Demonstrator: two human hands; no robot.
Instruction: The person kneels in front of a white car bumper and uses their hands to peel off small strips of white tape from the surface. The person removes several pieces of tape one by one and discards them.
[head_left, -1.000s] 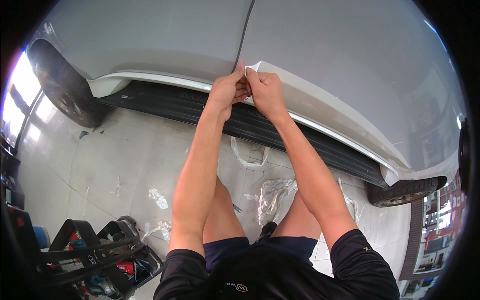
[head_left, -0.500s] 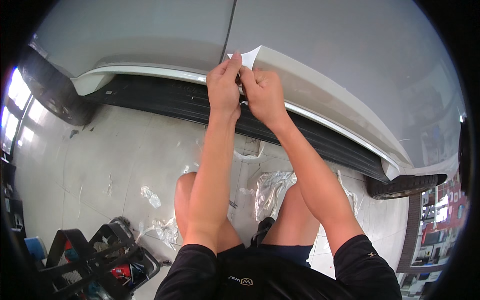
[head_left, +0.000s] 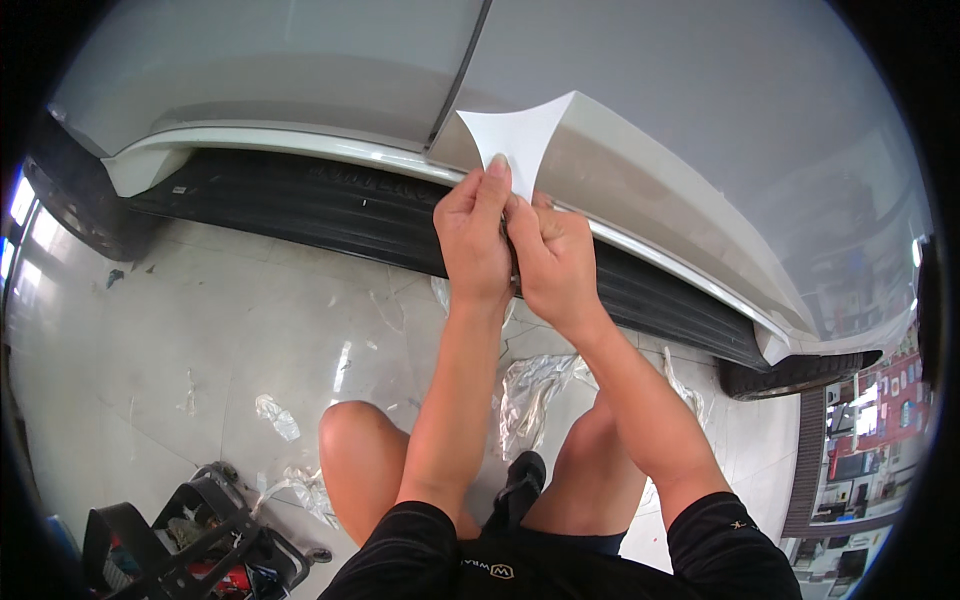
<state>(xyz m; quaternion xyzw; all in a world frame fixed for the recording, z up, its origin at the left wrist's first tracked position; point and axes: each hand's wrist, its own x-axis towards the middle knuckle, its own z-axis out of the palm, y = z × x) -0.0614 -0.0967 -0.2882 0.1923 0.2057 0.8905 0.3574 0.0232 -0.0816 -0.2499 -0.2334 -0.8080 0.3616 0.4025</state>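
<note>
A sheet of white film (head_left: 512, 138) stretches off the lower corner of the grey car door (head_left: 680, 90), beside the gap between two panels. My left hand (head_left: 475, 240) pinches the film's gathered end, thumb on top. Pressed against it, my right hand (head_left: 555, 255) is closed on the same end, its fingertips partly hidden. The film fans out taut from my fingers to two points at the door. Both hands are above the black side step (head_left: 660, 295).
Crumpled clear film (head_left: 535, 395) lies on the tiled floor around my feet. A black tool caddy (head_left: 200, 540) with small items stands at the lower left. Car tyres (head_left: 795, 378) flank the step. Another door panel (head_left: 270, 70) extends to the left.
Both hands have drawn down and toward me, and more of the white film now stands pulled off the door. The view has shifted slightly.
</note>
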